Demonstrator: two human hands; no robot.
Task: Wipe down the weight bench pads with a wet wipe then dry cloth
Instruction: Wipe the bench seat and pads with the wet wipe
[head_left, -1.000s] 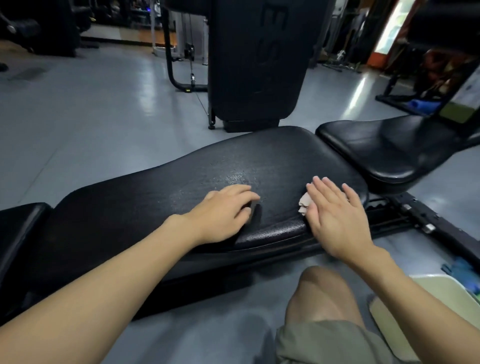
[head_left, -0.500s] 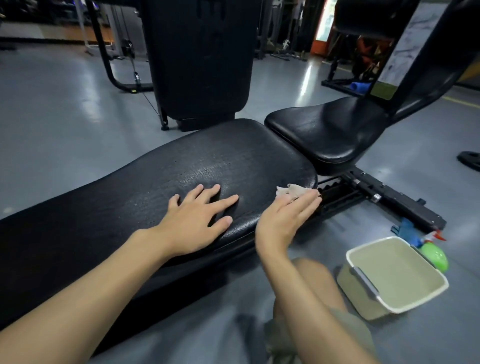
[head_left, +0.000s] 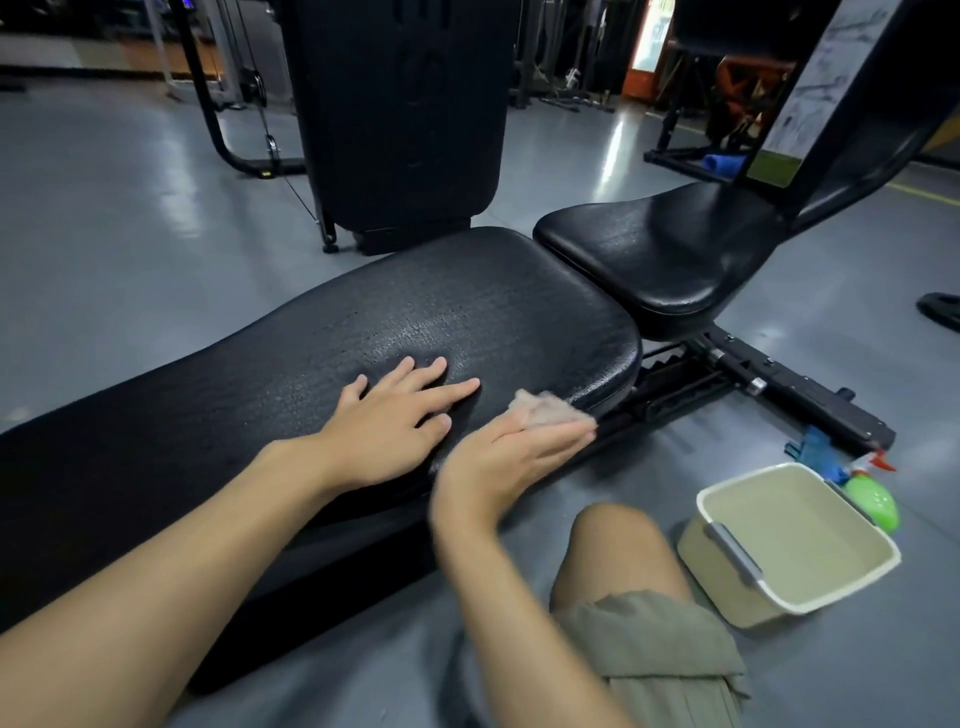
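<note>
The long black back pad (head_left: 467, 306) of the weight bench runs from lower left to centre, its surface glossy with damp streaks. My left hand (head_left: 387, 423) rests flat on it with fingers spread. My right hand (head_left: 511, 449) presses a crumpled whitish wipe (head_left: 540, 408) with straight fingers against the pad's near side edge, close to its right end. The smaller black seat pad (head_left: 654, 249) sits just beyond, to the right.
A cream plastic tub (head_left: 852, 571) stands on the grey floor at lower right, with a green spray bottle (head_left: 872, 501) and a blue cloth (head_left: 818, 449) behind it. The bench's black frame rail (head_left: 795, 397) runs right. A black machine (head_left: 395, 114) stands behind the bench. My knee (head_left: 613, 561) is near the tub.
My right hand has slid the wipe from the pad's top down onto its near side edge and slightly left. My left hand stayed flat on the pad, fingers spreading. The view swung right.
</note>
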